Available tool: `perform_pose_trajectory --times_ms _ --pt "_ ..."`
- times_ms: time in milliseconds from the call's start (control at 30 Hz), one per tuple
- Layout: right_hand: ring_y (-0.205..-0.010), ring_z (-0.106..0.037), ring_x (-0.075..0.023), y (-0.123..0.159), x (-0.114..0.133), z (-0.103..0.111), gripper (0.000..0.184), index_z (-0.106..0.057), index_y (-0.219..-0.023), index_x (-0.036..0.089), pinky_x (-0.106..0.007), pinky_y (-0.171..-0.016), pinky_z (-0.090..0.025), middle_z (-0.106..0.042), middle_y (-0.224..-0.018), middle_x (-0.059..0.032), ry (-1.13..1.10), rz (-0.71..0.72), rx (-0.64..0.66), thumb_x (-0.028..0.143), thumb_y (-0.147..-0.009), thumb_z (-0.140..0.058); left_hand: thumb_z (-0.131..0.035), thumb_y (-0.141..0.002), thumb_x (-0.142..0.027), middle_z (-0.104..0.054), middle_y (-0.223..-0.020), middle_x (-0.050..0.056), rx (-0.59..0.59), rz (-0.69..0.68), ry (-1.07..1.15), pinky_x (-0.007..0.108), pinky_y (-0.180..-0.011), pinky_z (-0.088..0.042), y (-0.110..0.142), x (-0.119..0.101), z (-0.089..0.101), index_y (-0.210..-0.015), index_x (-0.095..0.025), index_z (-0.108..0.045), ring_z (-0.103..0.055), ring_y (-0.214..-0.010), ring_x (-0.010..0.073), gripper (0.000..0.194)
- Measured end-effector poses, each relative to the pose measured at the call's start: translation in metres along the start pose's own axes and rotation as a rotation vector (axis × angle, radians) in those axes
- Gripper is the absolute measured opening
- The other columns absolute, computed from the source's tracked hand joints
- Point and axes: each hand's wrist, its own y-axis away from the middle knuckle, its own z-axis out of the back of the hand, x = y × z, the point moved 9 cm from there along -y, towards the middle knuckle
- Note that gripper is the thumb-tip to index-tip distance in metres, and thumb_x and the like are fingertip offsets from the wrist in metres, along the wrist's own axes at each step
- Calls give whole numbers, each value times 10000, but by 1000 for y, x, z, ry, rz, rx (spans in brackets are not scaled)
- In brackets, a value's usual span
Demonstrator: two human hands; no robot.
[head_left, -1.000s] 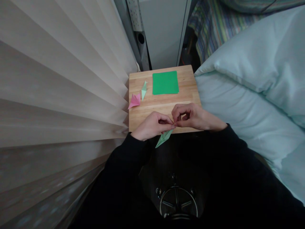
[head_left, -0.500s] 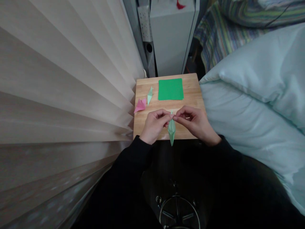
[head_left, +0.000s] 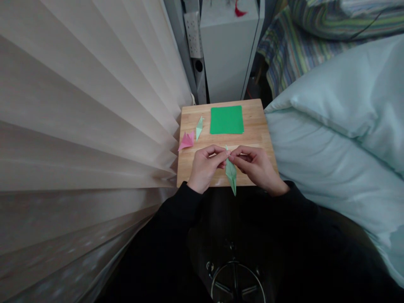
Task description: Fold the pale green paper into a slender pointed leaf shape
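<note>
Between my two hands is a folded piece of light green origami paper (head_left: pixel 231 171), narrow and pointed, its lower tip reaching past the table's front edge. My left hand (head_left: pixel 206 165) pinches it near the top between thumb and fingers. From the other side, my right hand (head_left: pixel 255 166) pinches the same upper part. The fingertips almost meet and cover the fold there. Farther back on the wooden table (head_left: pixel 194 166) lies a pale green origami piece (head_left: pixel 199 128), with a pink origami piece (head_left: pixel 187 140) to its left.
A stack of green paper squares (head_left: pixel 226 120) lies at the back of the table. A pleated curtain (head_left: pixel 110 126) borders the left side, light blue bedding (head_left: pixel 322 147) the right. Behind stands a white cabinet (head_left: pixel 229 59). Below is a wheeled chair base (head_left: pixel 235 277).
The lower tip of the folded green paper has swung to the right, so it now slants. My right hand has shifted slightly; both hands keep their pinch.
</note>
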Motion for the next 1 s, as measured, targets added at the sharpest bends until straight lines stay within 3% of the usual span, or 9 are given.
perform_pose_trajectory --times_ms 400,567,700,1000 --pt "-542 -416 -91 0 0 -1 190 -688 -737 172 -283 -545 -336 -491 -566 66 35 1 3 314 -851 -741 -874 -696 -304 -611 -578 -19 -26 -43 17 206 -512 -393 -1 -1 3 -708 -150 -721 -512 -527 68 217" --pt "-582 -485 -106 0 -7 0 219 -732 -830 155 -289 -570 -384 -579 -640 32 18 -26 -20 366 -819 -790 -885 -692 -363 -574 -555 -26 -17 -7 50 203 -476 -321 1 2 -1 -699 -145 -699 -444 -494 54 288" --pt "-641 -545 -131 -1 -9 3 268 -731 -782 162 -302 -601 -427 -651 -706 -14 70 3 -50 421 -807 -797 -882 -697 -373 -543 -541 -43 -6 15 69 208 -471 -299 2 5 -4 -700 -154 -677 -422 -483 53 300" --pt "-584 -506 -113 0 -16 3 351 -666 -674 171 -283 -554 -395 -638 -642 -3 77 -81 -66 466 -719 -851 -777 -819 -339 -572 -565 -33 -64 -204 -296 242 -493 -339 -1 -16 8 -745 -176 -692 -466 -503 85 198"
